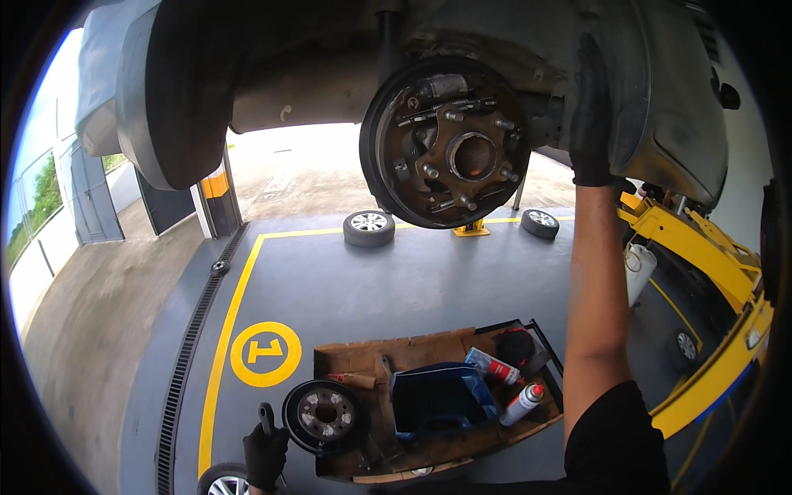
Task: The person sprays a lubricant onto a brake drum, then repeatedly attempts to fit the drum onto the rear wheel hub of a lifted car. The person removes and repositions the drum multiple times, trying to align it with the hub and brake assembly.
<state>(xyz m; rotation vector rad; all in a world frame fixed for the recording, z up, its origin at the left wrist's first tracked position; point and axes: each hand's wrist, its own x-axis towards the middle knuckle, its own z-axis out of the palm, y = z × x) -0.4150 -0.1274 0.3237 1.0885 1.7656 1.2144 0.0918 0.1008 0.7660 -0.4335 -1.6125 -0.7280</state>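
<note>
An exposed drum brake assembly point(396, 148) hangs under the raised vehicle, with its rusty wheel hub point(502, 142), studs, springs and brake shoes showing. My right hand point(591, 124), in a black glove, reaches up right of the brake. Its fingers are stretched out and lie against the dark wheel arch area. Low on the left, my gloved left hand point(266, 459) is closed round a tool with a black handle point(265, 417); its working end is hidden. Close to that hand, a brake drum point(327, 415) rests at the left end of a cardboard-lined tray point(346, 356).
The tray also bears a blue plastic container point(437, 373), a spray can point(523, 404) and a red-and-white tube point(495, 366). Wheels point(369, 228) lie on the grey floor. A yellow lift arm point(701, 223) stands at the right. A drain grate point(198, 330) runs along the left.
</note>
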